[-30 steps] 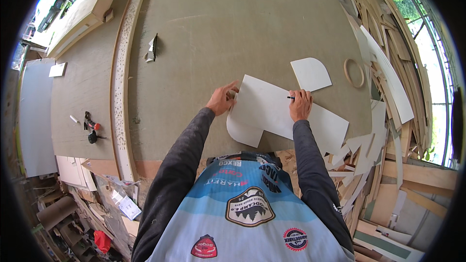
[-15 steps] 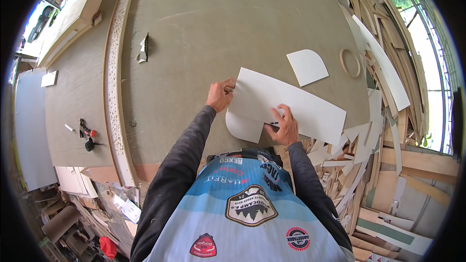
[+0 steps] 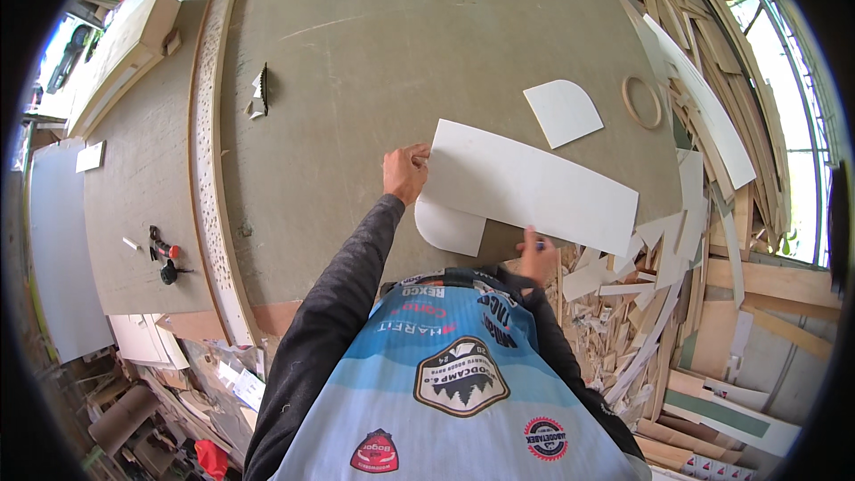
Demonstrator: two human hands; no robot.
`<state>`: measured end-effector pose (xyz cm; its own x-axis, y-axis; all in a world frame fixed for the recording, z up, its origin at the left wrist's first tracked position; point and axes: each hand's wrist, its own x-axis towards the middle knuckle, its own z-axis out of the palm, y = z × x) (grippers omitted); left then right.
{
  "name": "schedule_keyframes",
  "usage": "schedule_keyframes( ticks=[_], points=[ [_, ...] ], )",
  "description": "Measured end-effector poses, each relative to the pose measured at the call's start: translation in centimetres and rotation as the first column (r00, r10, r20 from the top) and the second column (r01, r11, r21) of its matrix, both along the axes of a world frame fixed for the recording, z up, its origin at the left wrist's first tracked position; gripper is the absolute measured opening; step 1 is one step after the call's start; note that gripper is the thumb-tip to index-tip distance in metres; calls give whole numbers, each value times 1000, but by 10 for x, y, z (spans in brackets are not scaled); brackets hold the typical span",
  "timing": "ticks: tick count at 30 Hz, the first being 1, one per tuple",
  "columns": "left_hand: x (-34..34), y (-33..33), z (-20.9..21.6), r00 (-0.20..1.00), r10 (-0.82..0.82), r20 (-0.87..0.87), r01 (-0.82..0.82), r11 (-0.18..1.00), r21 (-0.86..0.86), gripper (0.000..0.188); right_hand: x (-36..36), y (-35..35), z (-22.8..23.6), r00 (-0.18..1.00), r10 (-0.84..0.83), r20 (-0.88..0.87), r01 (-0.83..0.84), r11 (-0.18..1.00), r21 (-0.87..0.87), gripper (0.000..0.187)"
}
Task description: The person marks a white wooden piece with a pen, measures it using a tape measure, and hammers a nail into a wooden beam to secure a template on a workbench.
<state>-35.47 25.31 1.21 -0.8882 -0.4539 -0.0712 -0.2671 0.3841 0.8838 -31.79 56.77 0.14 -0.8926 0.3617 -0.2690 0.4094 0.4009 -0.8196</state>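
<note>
A long white board (image 3: 534, 180) lies aslant on the worktable, overlapping a smaller white panel with a rounded corner (image 3: 448, 230). My left hand (image 3: 406, 173) is closed at the long board's left end, fingers curled against its edge. My right hand (image 3: 537, 256) is at the table's near edge, just below the board's lower side, slightly blurred. Its fingers are closed around a small dark pen-like thing (image 3: 541, 246), mostly hidden. Beyond the board lies another white panel with one rounded corner (image 3: 565, 113).
A wooden ring (image 3: 642, 102) lies far right on the brown worktable (image 3: 356, 62). A long speckled strip (image 3: 207, 142) crosses the left side. Farther left are a black-and-orange tool (image 3: 163, 249) and a wooden box (image 3: 125, 53). Wood offcuts (image 3: 614, 303) crowd the right side.
My right hand has come off the long board and drawn back toward my body, its fingers closing. My left hand stays at the board's left end.
</note>
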Motion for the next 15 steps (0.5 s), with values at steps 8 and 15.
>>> schedule_keyframes(
  ticks=[8, 15],
  points=[
    [1, 5, 17, 967, -7, 255, 34, 994, -104, 32, -26, 20, 9, 948, -186, 258, 242, 948, -205, 44],
    [2, -3, 4, 980, -70, 188, 90, 991, -98, 42, -20, 18, -26, 948, -318, 1, 299, 892, -340, 28]
  ],
)
